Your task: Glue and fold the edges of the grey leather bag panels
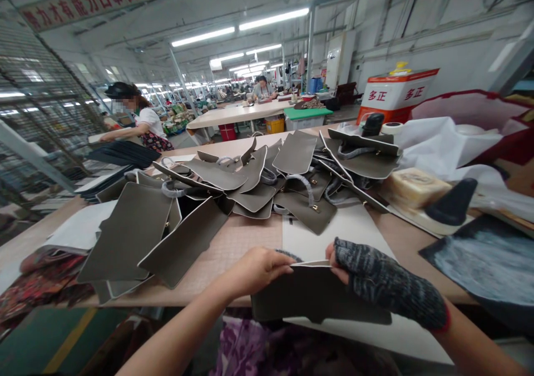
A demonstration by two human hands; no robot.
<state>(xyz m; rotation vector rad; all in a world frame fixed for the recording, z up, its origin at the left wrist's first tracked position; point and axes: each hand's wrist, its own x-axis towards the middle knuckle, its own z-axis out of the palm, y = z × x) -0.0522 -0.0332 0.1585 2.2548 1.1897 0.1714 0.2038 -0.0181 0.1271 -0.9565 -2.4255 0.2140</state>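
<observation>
Head view: panel (321,292) over table edge (189,299)

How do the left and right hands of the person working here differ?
The left hand is bare, while the right hand wears a dark knit fingerless glove with a red cuff. The left hand's fingers point rightward; the right hand's point leftward. Both hold the upper edge of one grey-brown bag piece.
</observation>
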